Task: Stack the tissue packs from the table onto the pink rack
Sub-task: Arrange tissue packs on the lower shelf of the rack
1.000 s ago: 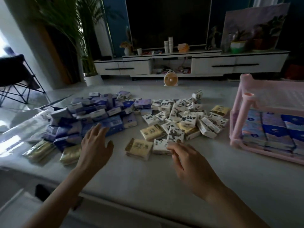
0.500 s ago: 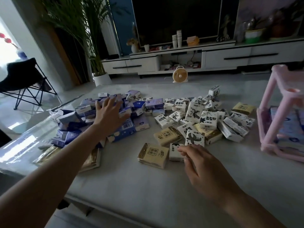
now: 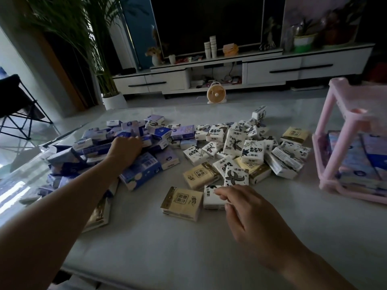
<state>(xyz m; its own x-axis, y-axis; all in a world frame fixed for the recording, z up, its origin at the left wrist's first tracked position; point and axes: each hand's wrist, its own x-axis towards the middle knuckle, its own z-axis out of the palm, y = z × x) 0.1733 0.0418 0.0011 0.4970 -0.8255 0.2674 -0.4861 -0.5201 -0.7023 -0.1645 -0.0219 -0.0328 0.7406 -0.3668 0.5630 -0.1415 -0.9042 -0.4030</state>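
Several tissue packs lie loose on the pale table (image 3: 188, 248): blue and purple ones (image 3: 142, 174) at the left, white ones with dark prints (image 3: 234, 141) in the middle, a few beige ones (image 3: 182, 203) near the front. My left hand (image 3: 125, 148) reaches into the blue heap with its fingers curled down over a blue pack; the fingertips are hidden. My right hand (image 3: 251, 216) pinches a white pack (image 3: 210, 198) between forefinger and thumb; the pack lies on the table. The pink rack (image 3: 335, 155) stands at the right, blue and purple packs (image 3: 360, 166) on its lower shelf.
Flat, dark-wrapped packs (image 3: 98, 214) lie under my left forearm near the table's left edge. Beyond the table are a small round fan (image 3: 216, 95) on the floor, a white TV cabinet (image 3: 272, 70), a potted palm (image 3: 113, 101) and a black folding chair (image 3: 14, 105).
My left hand has reached further into the blue heap and its spread fingers have curled down. My right hand has closed its fingers on the white pack. The view has shifted slightly.
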